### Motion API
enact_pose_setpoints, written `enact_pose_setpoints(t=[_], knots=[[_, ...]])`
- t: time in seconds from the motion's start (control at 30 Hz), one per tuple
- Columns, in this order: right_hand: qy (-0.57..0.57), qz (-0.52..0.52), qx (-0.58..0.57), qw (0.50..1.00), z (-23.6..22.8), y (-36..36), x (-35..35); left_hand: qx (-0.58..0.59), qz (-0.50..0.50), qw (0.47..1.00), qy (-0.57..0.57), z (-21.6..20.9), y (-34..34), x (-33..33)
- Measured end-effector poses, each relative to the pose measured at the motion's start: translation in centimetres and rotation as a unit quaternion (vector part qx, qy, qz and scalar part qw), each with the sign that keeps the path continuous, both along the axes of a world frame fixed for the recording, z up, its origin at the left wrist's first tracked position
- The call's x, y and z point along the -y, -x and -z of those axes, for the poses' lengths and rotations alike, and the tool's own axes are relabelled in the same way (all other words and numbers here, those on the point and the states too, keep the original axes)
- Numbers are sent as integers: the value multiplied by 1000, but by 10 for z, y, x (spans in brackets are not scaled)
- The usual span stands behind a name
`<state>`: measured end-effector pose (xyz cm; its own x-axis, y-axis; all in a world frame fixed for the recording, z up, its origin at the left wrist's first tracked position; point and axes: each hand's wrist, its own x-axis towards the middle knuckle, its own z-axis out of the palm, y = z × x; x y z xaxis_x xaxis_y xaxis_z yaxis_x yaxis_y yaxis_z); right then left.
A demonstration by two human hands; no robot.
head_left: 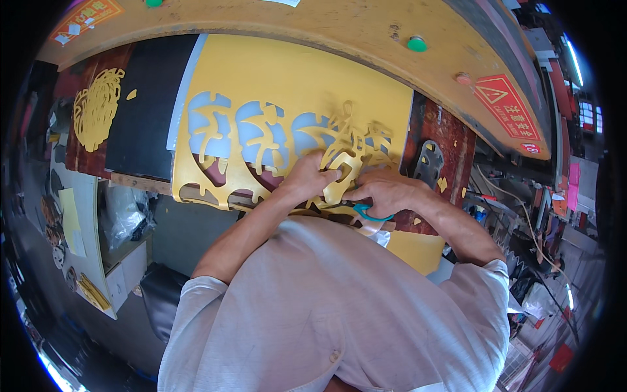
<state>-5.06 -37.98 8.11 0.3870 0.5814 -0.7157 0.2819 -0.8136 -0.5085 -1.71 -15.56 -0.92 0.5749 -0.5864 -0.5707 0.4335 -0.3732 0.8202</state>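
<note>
A yellow sheet [261,65] lies across the work table, its near part punched through with curved cut-outs that show pale blue beneath. My left hand [310,176] is closed, thumb and fingers pinching a yellow cut-out piece [336,186] at the sheet's near edge. Close to its right, my right hand [385,191] is closed around the teal handle of what looks like scissors [373,213]; the blades are hidden. A forefinger of that hand points toward the yellow piece. Thin yellow strips [343,124] just beyond my hands are blurred.
A tan machine beam [313,19] with a green button [417,44] and a red warning sign [506,108] spans the far side. Yellow cut pieces [98,111] are heaped at the left, beside a black mat [153,104]. A dark cutting die [429,163] sits at the right.
</note>
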Motion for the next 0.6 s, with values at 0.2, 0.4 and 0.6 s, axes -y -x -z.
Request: enact_pose_setpoints(t=[0.2,0.4,0.6], knots=[[-1,-31,52,998,5,1,3,-16,-3,1000,13,-4,-3,0],[-15,-15,86,996,4,7,4,-10,-22,999,28,-10,-3,0],[11,-6,70,997,5,11,4,-13,-16,999,38,-6,-5,3]])
